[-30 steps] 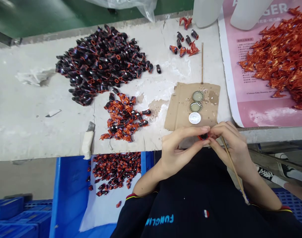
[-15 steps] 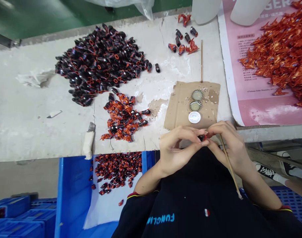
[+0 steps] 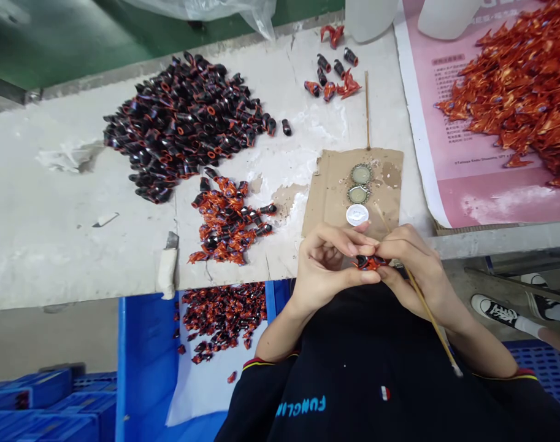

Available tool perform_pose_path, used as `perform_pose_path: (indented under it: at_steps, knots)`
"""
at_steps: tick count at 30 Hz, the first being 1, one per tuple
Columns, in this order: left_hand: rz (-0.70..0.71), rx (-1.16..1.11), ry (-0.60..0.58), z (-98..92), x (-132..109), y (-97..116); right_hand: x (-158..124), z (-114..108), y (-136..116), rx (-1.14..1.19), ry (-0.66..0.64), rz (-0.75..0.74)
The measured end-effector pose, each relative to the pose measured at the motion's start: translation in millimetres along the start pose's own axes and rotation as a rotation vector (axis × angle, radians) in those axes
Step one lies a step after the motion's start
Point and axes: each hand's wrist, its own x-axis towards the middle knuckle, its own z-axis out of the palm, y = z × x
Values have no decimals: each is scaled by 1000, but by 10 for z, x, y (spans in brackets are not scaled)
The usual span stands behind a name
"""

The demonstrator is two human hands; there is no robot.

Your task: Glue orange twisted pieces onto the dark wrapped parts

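My left hand [image 3: 326, 264] pinches a small glossy black-and-orange plastic part [image 3: 370, 263] between thumb and fingers. On its other side, the fingertips of my right hand [image 3: 415, 270] press on the same part, covering some of it. A thin wooden stick [image 3: 429, 316] with a whitish tip is tucked in my right hand and slants down toward my chest. Just beyond my hands lies a piece of cardboard [image 3: 326, 196] carrying two bottle caps [image 3: 359, 194] and a white round lid [image 3: 357, 215].
Left on the bench are a heap of black parts [image 3: 183, 123] and a smaller pile of joined black-and-orange parts [image 3: 229, 221]. Orange parts [image 3: 528, 92] cover a pink sheet [image 3: 482, 184] at right. A cloth-wrapped blade [image 3: 168, 264] lies by the edge, above a blue crate [image 3: 144, 368].
The part between my fingers now shows more orange and sits slightly lower and to the left. My left fingers have shifted around it. The whole view has moved a little.
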Motion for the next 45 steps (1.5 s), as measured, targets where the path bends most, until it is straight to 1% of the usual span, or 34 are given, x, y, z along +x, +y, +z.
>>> perform_pose_path:
  at_steps: [4,8,14,17,19,21,23,26,27,28,29,30,31,33,34,36,38,41,43,45]
  knots:
    - [5,44,-3,4,-3,-12,3,18,-27,-23,34,2]
    - [-3,89,19,3,-3,-53,-5,29,-13,-45,34,-2]
    - [-105,-7,55,3,-24,-75,-16,69,34,-37,60,41]
    - [-157,-45,70,-14,-48,-57,-9,82,54,-22,27,53]
    - [-170,-52,104,-63,-59,-33,-7,74,67,-30,9,55]
    - [-140,-13,160,-175,-61,9,-14,48,90,-69,22,57]
    - [-32,121,261,-366,-65,84,-32,5,136,-122,48,60]
    - [169,520,483,-763,-101,276,-67,-62,245,-166,101,36]
    - [185,682,540,-904,-121,357,-80,-78,281,-167,131,41]
    - [173,843,570,-1040,-142,439,-91,-89,312,-161,161,58]
    - [138,989,552,-1168,-158,519,-102,-96,334,-153,204,92]
    - [79,1110,509,-1287,-165,592,-111,-99,347,-147,247,138]
    - [40,1197,479,-1396,-159,653,-116,-99,353,-140,286,187]
    - [14,1288,487,-1584,-97,737,-113,-94,351,-125,333,271]
    - [7,1305,498,-1665,-40,758,-104,-91,348,-122,335,282]
    - [-40,1328,478,-1800,114,763,-76,-87,346,-92,326,242]
    - [-143,1351,371,-1897,298,730,-45,-89,351,-19,306,163]
    - [-278,1423,234,-1974,543,657,-16,-102,365,105,264,80]
    - [-317,1488,173,-1999,646,623,-18,-116,381,132,274,45]
    - [-306,1534,142,-2022,691,613,-32,-130,402,130,311,14]
